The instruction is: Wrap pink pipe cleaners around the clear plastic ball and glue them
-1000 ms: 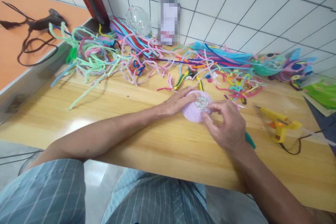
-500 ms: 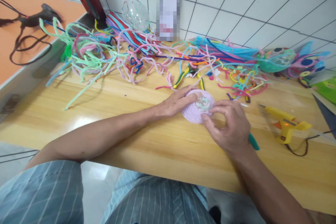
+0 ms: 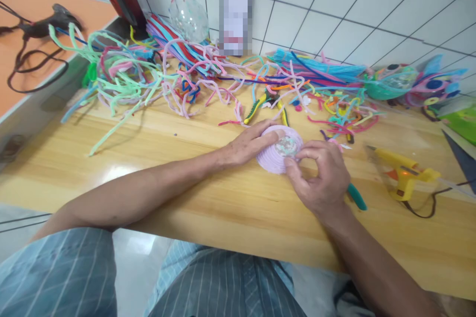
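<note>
A round lilac piece [image 3: 269, 157], coiled in rings that look like pipe cleaner, surrounds a clear centre with pale specks. It rests on or just above the wooden table. My left hand [image 3: 251, 142] grips its left side, thumb on top near the clear centre and the other fingers around the far edge. At the right rim, my right hand [image 3: 323, 173] pinches the coil between thumb and forefinger; the exact bit under the fingertips is hidden. Just beyond the coil lie yellow-and-green-handled pliers [image 3: 256, 108]. A teal handle [image 3: 357, 197] shows beside my right wrist.
A yellow glue gun [image 3: 403, 171] with a glowing orange light lies on the right, its cord trailing. Pipe cleaners [image 3: 128, 84] in many colours are heaped along the tiled wall. A phone [image 3: 235, 20] leans there beside a clear dotted ball [image 3: 189, 18].
Both hands keep almost the same hold on the lilac coil. The whole view has shifted slightly.
</note>
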Tool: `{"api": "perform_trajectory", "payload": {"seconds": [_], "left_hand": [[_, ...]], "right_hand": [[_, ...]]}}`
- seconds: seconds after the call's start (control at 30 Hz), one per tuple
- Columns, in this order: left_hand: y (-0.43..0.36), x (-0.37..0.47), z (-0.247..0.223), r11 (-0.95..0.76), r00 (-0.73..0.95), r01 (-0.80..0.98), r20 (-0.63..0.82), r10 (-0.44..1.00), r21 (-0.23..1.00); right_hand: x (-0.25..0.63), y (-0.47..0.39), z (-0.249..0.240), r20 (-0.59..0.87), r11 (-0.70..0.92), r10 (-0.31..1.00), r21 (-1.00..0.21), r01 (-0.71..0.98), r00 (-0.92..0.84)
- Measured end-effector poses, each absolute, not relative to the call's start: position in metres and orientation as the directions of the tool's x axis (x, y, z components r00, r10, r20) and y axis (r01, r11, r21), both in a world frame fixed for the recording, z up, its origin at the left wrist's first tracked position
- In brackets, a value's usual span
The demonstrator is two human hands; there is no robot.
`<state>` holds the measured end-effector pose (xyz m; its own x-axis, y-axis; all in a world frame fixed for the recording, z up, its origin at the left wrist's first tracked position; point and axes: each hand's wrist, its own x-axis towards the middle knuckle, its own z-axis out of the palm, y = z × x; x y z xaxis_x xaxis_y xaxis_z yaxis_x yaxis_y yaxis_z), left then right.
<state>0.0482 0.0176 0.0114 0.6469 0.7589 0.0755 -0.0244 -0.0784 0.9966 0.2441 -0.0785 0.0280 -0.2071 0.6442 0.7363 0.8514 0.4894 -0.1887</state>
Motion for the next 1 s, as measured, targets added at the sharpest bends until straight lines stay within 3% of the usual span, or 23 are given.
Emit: {"api": "perform_trajectory", "payload": {"seconds": [0.43,0.77,0.9,1.0], "left_hand": [[0.019,0.048,0.011,-0.111,0.651,-0.026,0.101,0.752,0.994],[0.018,0.048,0.010,-0.129,0.646,-0.006,0.102,0.757,0.992],[0.019,0.049,0.003,-0.217,0.611,-0.014,0.180,0.771,0.976],[0.021,0.049,0.000,-0.260,0.583,-0.124,0.282,0.762,0.958]], "right_hand": [[0.248,-0.082,0.024,0.758,0.519,0.602,-0.134,0.844,-0.249],[0.241,-0.082,0.018,0.755,0.474,0.646,-0.279,0.835,-0.115],[0.239,-0.082,0.017,0.757,0.465,0.648,-0.310,0.829,-0.080],[0.238,-0.080,0.017,0.753,0.466,0.654,-0.326,0.822,-0.072]]}}
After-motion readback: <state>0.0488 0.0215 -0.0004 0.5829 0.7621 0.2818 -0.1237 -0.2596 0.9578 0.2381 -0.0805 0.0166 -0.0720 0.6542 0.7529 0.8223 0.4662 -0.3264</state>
